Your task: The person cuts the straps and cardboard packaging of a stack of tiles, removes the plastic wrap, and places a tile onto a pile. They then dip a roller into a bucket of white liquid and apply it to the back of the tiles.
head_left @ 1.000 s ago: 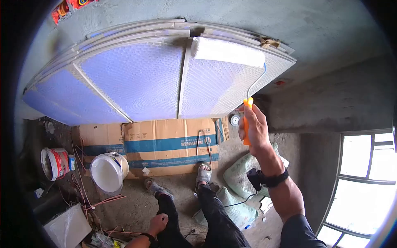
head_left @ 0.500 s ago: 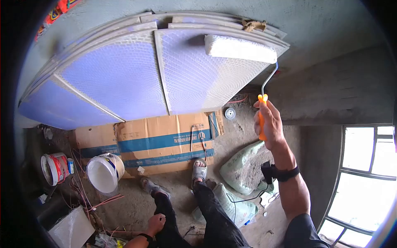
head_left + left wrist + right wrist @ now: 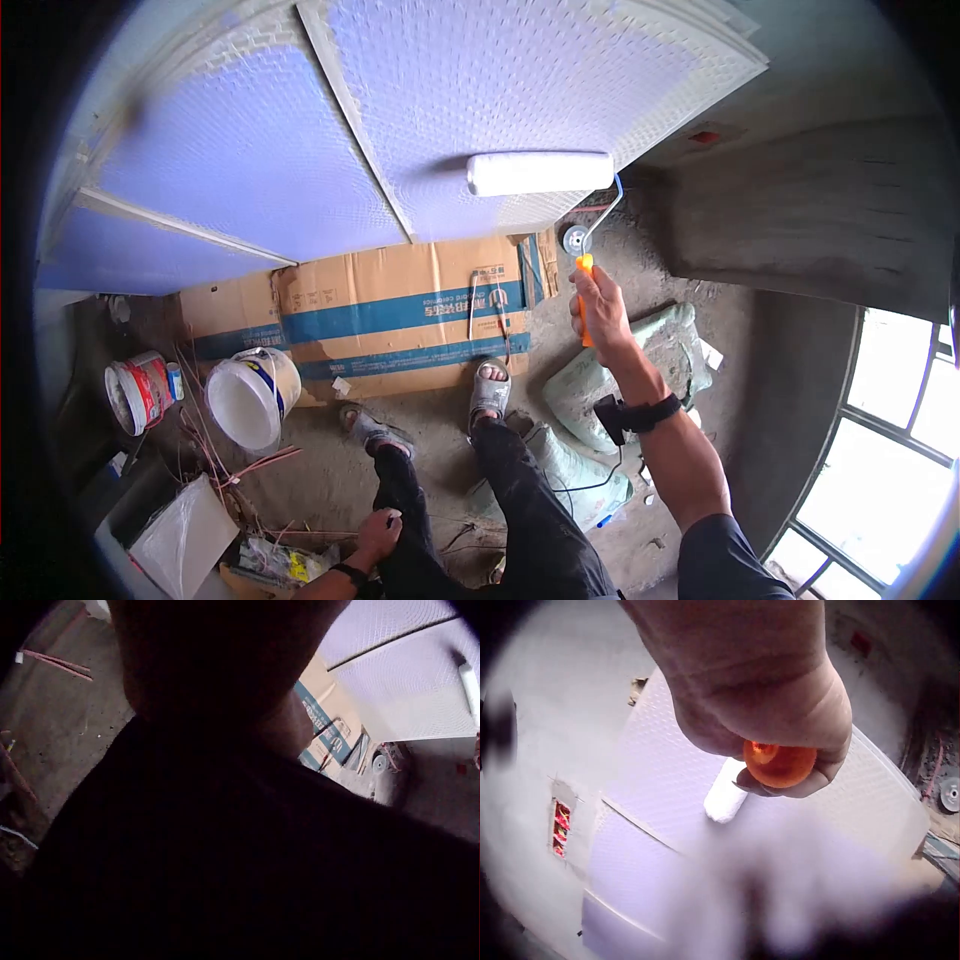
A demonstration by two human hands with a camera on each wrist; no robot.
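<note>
My right hand point(image 3: 602, 310) grips the orange handle point(image 3: 586, 335) of a paint roller, fingers wrapped round it. The white, fluffy roller sleeve point(image 3: 540, 173) lies against a bluish-white textured panel point(image 3: 500, 90), near its lower right edge. From the right wrist, the round butt of the orange handle point(image 3: 784, 766) sticks out of the fist, with part of the sleeve point(image 3: 726, 796) beyond. At my left thigh rests my left hand point(image 3: 378, 533), loosely curled and idle. The left wrist view is mostly dark clothing, with the panel point(image 3: 405, 682) at upper right.
Flattened cardboard point(image 3: 400, 325) covers the floor below the leaning panels. A white bucket point(image 3: 285, 385) and a red-labelled bucket point(image 3: 155, 385) stand at left, near thin reddish rods. Pale green sacks point(image 3: 655, 350) lie under my right arm. A window point(image 3: 900, 400) is at right.
The roller has travelled down the panel from near its top edge to near its lower right edge, my right hand lowering with it. The left hand stays at the thigh.
</note>
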